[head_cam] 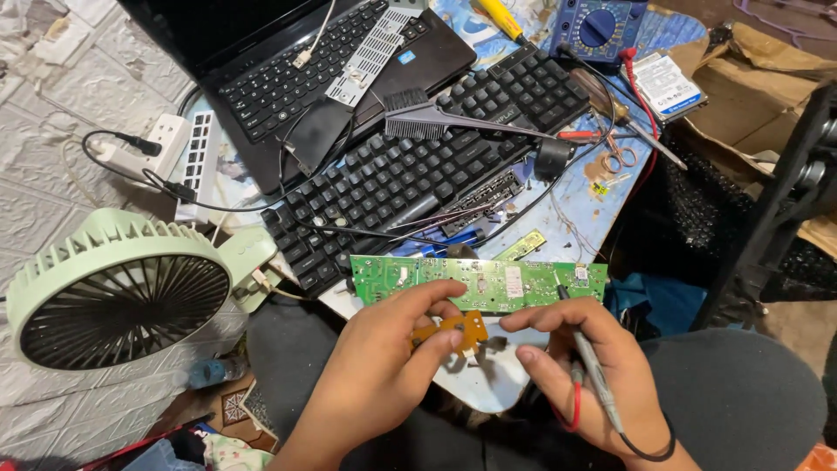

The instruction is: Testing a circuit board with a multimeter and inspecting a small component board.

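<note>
Your left hand point(384, 349) pinches a small orange board point(453, 331) and steadies the long green circuit board point(479, 283) at the table's point(488, 392) near edge. Your right hand point(584, 366) grips a probe point(588, 358) touching it; keyboard point(410, 183) crowds behind.

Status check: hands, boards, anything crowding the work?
Left hand pinching small orange board. Right hand holds probe on long green board. Black keyboard close behind.

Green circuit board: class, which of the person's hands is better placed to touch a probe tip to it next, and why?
Right. The right hand already holds the probe with its tip at the green circuit board; the left hand is busy steadying the board and a small orange board.
</note>
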